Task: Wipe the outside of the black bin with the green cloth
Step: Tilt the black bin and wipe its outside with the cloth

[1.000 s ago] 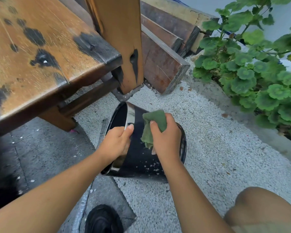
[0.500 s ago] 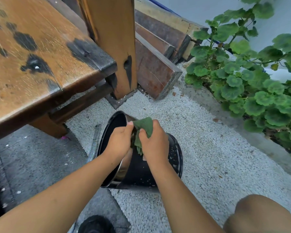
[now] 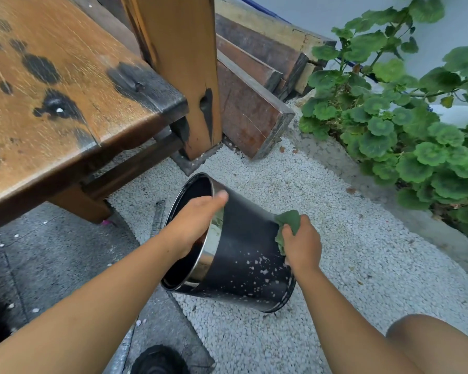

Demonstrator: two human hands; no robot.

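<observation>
Both hands are on the bin (image 3: 249, 263), which lies tipped on gravel (image 3: 349, 265). The left hand (image 3: 192, 225) grips its rim, fingers curled inside. The right hand (image 3: 303, 247) has its fingers curled round the cloth (image 3: 288, 222), pressing it against the bin's far side.

Glossy black bin (image 3: 243, 247), shiny metal rim; soft green cloth (image 3: 288, 225); worn wood table (image 3: 65, 85)

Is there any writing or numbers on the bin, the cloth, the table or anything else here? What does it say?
No words, numbers or signs can be read anywhere.
The black bin has only pale specks on its side, no label.
The green cloth is plain.
The wooden table has dark stains, not letters.
The planks are bare.
</observation>
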